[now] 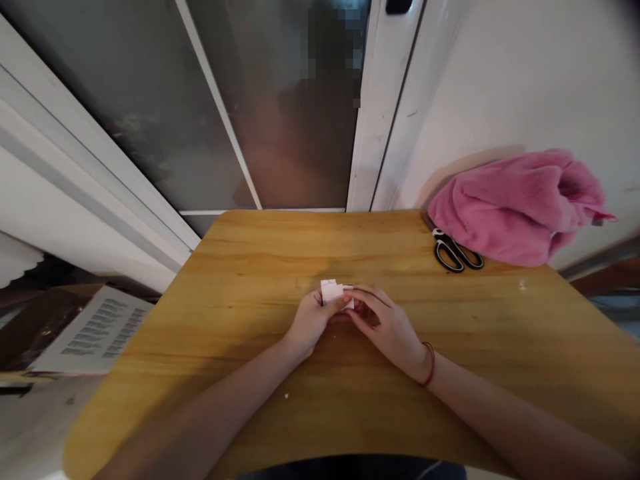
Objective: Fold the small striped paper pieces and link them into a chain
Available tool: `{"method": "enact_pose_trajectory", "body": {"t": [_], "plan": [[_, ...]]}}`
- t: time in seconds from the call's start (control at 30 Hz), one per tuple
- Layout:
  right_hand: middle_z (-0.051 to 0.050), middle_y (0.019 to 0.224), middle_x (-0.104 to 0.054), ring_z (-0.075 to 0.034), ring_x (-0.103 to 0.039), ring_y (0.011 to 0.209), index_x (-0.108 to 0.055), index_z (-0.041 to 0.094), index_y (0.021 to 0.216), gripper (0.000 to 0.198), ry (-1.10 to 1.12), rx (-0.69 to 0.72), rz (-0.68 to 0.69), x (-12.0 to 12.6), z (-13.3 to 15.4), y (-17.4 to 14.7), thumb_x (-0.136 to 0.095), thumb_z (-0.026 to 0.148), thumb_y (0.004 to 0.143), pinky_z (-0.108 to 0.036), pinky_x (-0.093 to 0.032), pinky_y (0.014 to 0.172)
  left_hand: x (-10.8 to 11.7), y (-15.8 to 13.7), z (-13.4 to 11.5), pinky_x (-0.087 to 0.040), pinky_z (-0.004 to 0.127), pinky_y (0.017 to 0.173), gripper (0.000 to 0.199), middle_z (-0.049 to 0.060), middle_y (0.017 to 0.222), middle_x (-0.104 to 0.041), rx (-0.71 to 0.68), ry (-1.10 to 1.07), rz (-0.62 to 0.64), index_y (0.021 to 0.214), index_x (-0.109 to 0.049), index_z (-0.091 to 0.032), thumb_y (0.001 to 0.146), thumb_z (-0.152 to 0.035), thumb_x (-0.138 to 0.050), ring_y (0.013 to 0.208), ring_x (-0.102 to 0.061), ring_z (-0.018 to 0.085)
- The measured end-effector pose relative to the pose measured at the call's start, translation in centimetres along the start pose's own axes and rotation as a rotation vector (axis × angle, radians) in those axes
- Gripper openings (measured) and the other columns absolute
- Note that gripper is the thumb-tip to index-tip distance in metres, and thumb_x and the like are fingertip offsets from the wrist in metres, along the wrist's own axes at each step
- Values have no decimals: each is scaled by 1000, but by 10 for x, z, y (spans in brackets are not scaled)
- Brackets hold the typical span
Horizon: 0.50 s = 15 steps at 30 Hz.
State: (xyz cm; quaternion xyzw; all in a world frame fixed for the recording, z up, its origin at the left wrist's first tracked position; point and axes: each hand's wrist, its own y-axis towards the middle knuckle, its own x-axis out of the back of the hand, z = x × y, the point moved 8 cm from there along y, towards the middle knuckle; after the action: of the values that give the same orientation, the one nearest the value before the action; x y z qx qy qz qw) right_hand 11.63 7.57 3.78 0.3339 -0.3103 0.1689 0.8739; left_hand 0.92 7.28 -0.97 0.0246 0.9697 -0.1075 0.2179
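Note:
Over the middle of the wooden table (pixel 280 260), both my hands meet at a small piece of folded white paper (pixel 330 291). Closed around its left and lower side, my left hand (pixel 311 320) presses the thumb across the front of it. My right hand (pixel 387 327) pinches the right edge of the same paper between thumb and fingertips, and a reddish band circles that wrist. Part of the paper is hidden behind the fingers, so I cannot make out its full shape.
Black-handled scissors (pixel 456 255) lie at the back right, their blades under a pink plush cloth (pixel 520 207). A framed glass door (pixel 280 133) stands behind the table. Left of the table, a box (pixel 50 313) holds a printed sheet (pixel 95 333). Tiny white scraps dot the tabletop.

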Motion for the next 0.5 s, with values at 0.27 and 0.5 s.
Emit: {"method": "enact_pose_trajectory", "body": {"t": [0.27, 0.5], "plan": [[-7, 112, -53, -17, -52, 101, -54, 23, 116, 33, 136, -108, 34, -3, -15, 3, -51, 26, 84, -32, -46, 88, -3, 4, 2, -47, 38, 87, 23, 13, 100, -66, 96, -142, 111, 97, -60, -10, 77, -21, -61, 93, -63, 22], [-9, 112, -52, -19, -52, 98, -54, 21, 117, 38, 61, -263, -99, 13, -56, 9, -50, 38, 84, -35, -45, 85, 0, 5, 4, -47, 41, 89, 19, 17, 100, -66, 116, -178, 64, 98, -57, -8, 82, -16, -54, 94, -63, 25]]}}
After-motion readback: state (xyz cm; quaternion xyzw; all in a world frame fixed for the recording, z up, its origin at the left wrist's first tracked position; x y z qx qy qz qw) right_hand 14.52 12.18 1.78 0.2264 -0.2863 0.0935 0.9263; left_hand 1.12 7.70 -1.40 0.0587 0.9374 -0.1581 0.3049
